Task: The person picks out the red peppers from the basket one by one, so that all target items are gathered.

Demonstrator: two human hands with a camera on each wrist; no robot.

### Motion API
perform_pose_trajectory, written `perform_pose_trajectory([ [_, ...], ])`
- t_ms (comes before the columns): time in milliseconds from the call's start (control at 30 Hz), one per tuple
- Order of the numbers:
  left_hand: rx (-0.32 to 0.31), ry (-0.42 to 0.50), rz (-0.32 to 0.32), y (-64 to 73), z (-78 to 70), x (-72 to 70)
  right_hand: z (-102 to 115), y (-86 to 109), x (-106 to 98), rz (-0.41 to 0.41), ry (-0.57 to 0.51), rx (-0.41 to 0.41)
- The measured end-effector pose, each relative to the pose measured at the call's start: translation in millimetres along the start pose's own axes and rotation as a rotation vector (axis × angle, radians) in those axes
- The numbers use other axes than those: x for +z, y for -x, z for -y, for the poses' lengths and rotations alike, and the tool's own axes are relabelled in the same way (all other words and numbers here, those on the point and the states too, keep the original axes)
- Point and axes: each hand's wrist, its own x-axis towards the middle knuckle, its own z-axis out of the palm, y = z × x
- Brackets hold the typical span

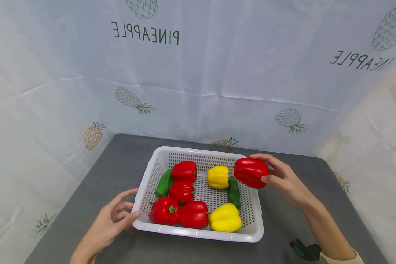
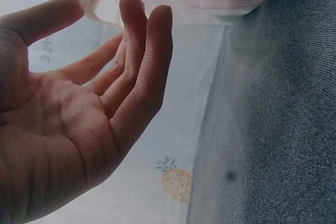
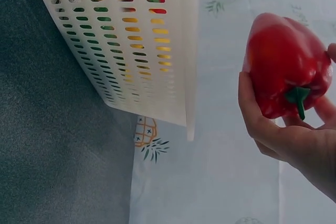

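Observation:
My right hand (image 1: pixel 286 180) holds a red bell pepper (image 1: pixel 250 172) above the right rim of a white plastic basket (image 1: pixel 198 233). In the right wrist view, the pepper's green stem (image 3: pixel 298 96) shows and the fingers curl round its underside. My left hand (image 1: pixel 109 217) grips the basket's near left corner, thumb on the rim and the other fingers bent along the side. Inside lie several red bell peppers (image 1: pixel 194 214), a yellow bell pepper (image 1: pixel 218 177) near the back, another yellow pepper (image 1: pixel 226 218) at the front, a green pepper (image 1: pixel 164 183) and a cucumber (image 1: pixel 233 193).
The basket stands on a dark grey table (image 1: pixel 125 161). A pale curtain (image 1: pixel 201 73) printed with pineapples hangs behind and at both sides. A dark strap-like object (image 1: pixel 305 250) is at the right wrist, by a light sleeve (image 1: pixel 343 258).

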Motion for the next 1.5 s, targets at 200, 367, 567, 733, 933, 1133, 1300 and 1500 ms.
perform_pose_trajectory([
  [200,-0.002,-0.012,-0.003,-0.9,0.2,-0.3,2.1,1.5,2.9,-0.115,0.154,0.025],
  [367,0.002,-0.020,-0.004,-1.1,0.7,-0.6,3.1,2.6,4.2,-0.193,0.237,0.047],
  [567,-0.002,-0.021,-0.003,-1.4,1.3,-1.3,2.0,4.5,-0.3,-0.228,0.252,0.054],
  [733,0.009,-0.011,0.002,-0.9,1.7,-1.4,1.0,5.4,-4.8,-0.248,0.241,0.050],
  [933,0.023,0.000,0.006,-1.0,1.4,-1.4,0.2,9.0,-5.1,-0.270,0.265,0.056],
  [1133,0.022,0.000,0.008,-0.5,1.5,-2.1,-3.4,11.0,-8.7,-0.266,0.252,0.048],
  [1300,0.021,0.000,0.011,-0.7,1.4,-1.9,-6.1,11.3,-10.0,-0.269,0.259,0.037],
  [1500,0.034,-0.009,0.010,-0.9,1.0,-1.9,-8.4,10.7,-9.5,-0.255,0.242,0.013],
])
